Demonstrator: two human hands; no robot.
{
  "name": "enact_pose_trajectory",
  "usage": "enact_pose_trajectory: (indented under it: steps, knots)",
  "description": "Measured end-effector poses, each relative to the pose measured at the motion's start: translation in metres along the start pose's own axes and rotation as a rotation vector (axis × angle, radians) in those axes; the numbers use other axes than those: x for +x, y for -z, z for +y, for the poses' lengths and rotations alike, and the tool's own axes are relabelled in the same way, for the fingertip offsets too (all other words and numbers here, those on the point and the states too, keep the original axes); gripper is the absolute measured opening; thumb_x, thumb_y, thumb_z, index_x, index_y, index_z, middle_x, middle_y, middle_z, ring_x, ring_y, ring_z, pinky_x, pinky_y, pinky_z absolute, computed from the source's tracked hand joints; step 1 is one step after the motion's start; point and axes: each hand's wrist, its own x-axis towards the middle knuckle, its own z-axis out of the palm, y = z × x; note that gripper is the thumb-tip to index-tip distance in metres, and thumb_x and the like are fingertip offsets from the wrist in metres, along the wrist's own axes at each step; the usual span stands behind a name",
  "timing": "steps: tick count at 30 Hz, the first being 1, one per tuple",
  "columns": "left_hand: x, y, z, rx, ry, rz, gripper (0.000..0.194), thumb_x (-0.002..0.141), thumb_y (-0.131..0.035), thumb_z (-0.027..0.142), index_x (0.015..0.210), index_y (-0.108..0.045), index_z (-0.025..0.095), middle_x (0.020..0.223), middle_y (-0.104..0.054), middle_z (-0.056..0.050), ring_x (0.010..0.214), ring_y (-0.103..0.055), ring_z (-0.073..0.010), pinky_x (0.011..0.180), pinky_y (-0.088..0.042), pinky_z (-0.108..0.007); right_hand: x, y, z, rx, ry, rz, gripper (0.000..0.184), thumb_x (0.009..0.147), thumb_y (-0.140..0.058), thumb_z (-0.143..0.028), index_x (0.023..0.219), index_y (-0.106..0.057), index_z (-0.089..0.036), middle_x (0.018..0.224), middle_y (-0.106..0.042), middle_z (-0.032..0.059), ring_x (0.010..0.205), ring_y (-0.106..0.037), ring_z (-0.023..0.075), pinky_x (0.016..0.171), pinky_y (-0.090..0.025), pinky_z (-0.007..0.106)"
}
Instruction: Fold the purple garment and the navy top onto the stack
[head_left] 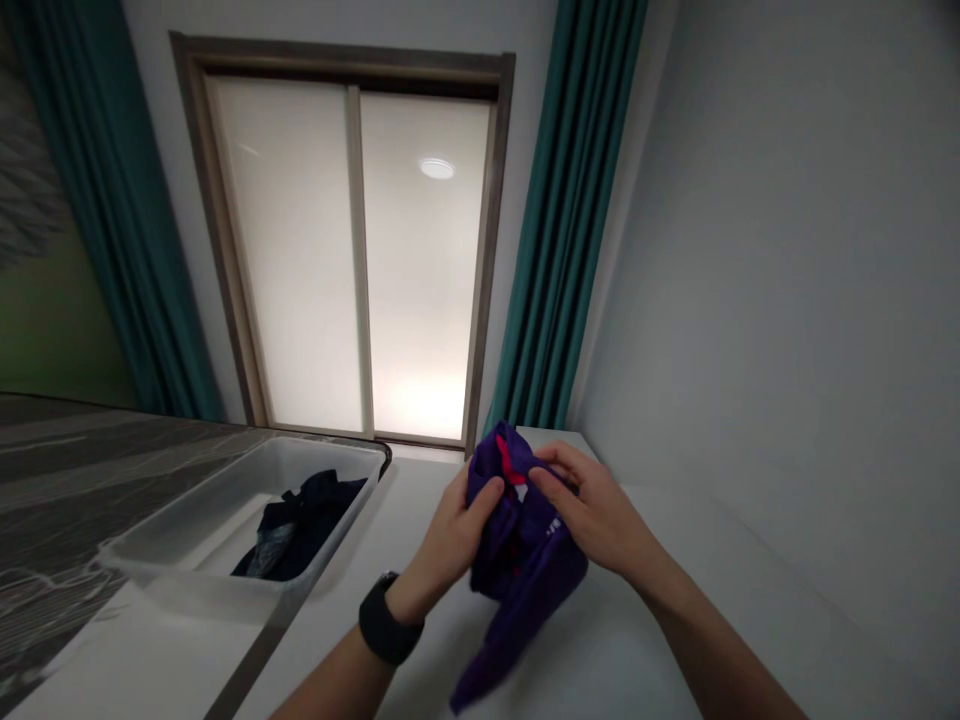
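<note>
A bunched purple garment (529, 585) is held in front of the body, above a white surface (615, 660), with a long part left hanging toward the lower edge of the view. Its left side is gripped by the left hand (456, 515), the thumb laid over the cloth and the fingers mostly hidden behind it; its upper right edge is pinched between thumb and forefinger of the right hand (589, 500). Both grips are closed on fabric, though how firmly cannot be told. Because only the upper part is held, the loose length could be twisted or dragged across the surface; whether its tip touches there is unclear. Around the pink strip (506, 458), layers could be confused or caught together, since the cloth is crumpled there. If the right pinch is lost, that edge could be dropped. The dark clothing (315, 520) in the translucent tub (187, 590) lies well apart to the left, so snagging on it seems unlikely.
</note>
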Motion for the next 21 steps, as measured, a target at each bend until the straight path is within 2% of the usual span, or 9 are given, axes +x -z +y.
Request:
enact_pose_trajectory:
  steps: [3,5,6,8,11,13,16,19,21]
  knots:
    - [0.006,0.021,0.023,-0.046,0.156,0.091,0.037,0.083,-0.060,0.048,0.088,-0.069,0.013,0.081,-0.070,-0.004,0.080,-0.065,-0.0240,0.073,-0.051,-0.033,-0.017,0.014,-0.014,0.210,-0.096,-0.107,0.028,0.090,-0.054,-0.049,0.099,-0.059,-0.022,0.074,-0.061,-0.0020,0.063,-0.054,0.0130,0.056,-0.040,0.023]
    - [0.009,0.038,0.034,-0.070,0.198,0.177,0.035,0.080,-0.062,0.046,0.089,-0.069,0.013,0.083,-0.071,-0.004,0.078,-0.065,-0.0231,0.069,-0.051,-0.032,-0.025,0.025,-0.017,0.295,-0.150,-0.143,0.037,0.086,-0.058,-0.053,0.109,-0.058,-0.024,0.077,-0.064,-0.0014,0.064,-0.056,0.0141,0.056,-0.041,0.024]
    - [0.010,0.045,0.038,-0.070,0.211,0.181,0.034,0.079,-0.064,0.045,0.091,-0.070,0.014,0.086,-0.072,-0.004,0.080,-0.066,-0.0228,0.070,-0.051,-0.031,-0.026,0.030,-0.016,0.314,-0.177,-0.143,0.042,0.085,-0.059,-0.055,0.114,-0.057,-0.025,0.076,-0.064,-0.0019,0.062,-0.055,0.0140,0.054,-0.041,0.024]
    - [0.013,0.055,0.043,-0.047,0.238,0.119,0.033,0.078,-0.064,0.042,0.095,-0.070,0.015,0.091,-0.072,-0.005,0.082,-0.066,-0.0228,0.071,-0.052,-0.031,-0.025,0.037,-0.007,0.289,-0.209,-0.133,0.048,0.083,-0.059,-0.056,0.120,-0.056,-0.026,0.071,-0.062,-0.0036,0.056,-0.052,0.0132,0.050,-0.038,0.023]
    - [0.017,0.059,0.042,0.010,0.248,-0.003,0.031,0.080,-0.063,0.043,0.094,-0.071,0.016,0.091,-0.073,-0.005,0.085,-0.066,-0.0236,0.075,-0.052,-0.033,-0.017,0.040,0.018,0.035,-0.147,-0.124,0.035,0.091,-0.050,-0.048,0.116,-0.060,-0.025,0.069,-0.061,-0.0030,0.058,-0.053,0.0143,0.054,-0.042,0.025]
    - [0.019,0.055,0.037,0.026,0.232,-0.042,0.030,0.082,-0.062,0.044,0.092,-0.071,0.017,0.091,-0.072,-0.004,0.088,-0.065,-0.0236,0.079,-0.051,-0.033,-0.014,0.034,0.033,-0.208,-0.036,-0.085,0.027,0.095,-0.044,-0.036,0.111,-0.062,-0.025,0.080,-0.065,0.0007,0.072,-0.059,0.0177,0.068,-0.047,0.030]
    - [0.019,0.047,0.032,-0.023,0.262,-0.052,0.030,0.082,-0.062,0.044,0.093,-0.070,0.018,0.092,-0.072,-0.004,0.089,-0.065,-0.0222,0.081,-0.050,-0.032,-0.017,0.016,0.041,-0.458,0.163,0.009,0.026,0.093,-0.043,-0.021,0.110,-0.063,-0.023,0.100,-0.065,0.0080,0.094,-0.059,0.0229,0.086,-0.046,0.041]
    - [0.019,0.037,0.031,-0.120,0.304,-0.042,0.032,0.078,-0.067,0.043,0.095,-0.070,0.017,0.091,-0.072,-0.004,0.085,-0.064,-0.0208,0.078,-0.050,-0.031,-0.030,-0.011,0.035,-0.530,0.299,-0.020,0.034,0.092,-0.041,-0.013,0.119,-0.059,-0.024,0.110,-0.063,0.0105,0.103,-0.057,0.0237,0.092,-0.045,0.044]
    - [0.019,0.031,0.033,-0.170,0.301,-0.005,0.033,0.075,-0.070,0.043,0.096,-0.071,0.017,0.092,-0.072,-0.004,0.085,-0.064,-0.0200,0.077,-0.050,-0.029,-0.039,-0.031,0.032,-0.531,0.284,-0.065,0.036,0.092,-0.044,-0.017,0.127,-0.054,-0.023,0.117,-0.063,0.0110,0.110,-0.056,0.0249,0.098,-0.042,0.046]
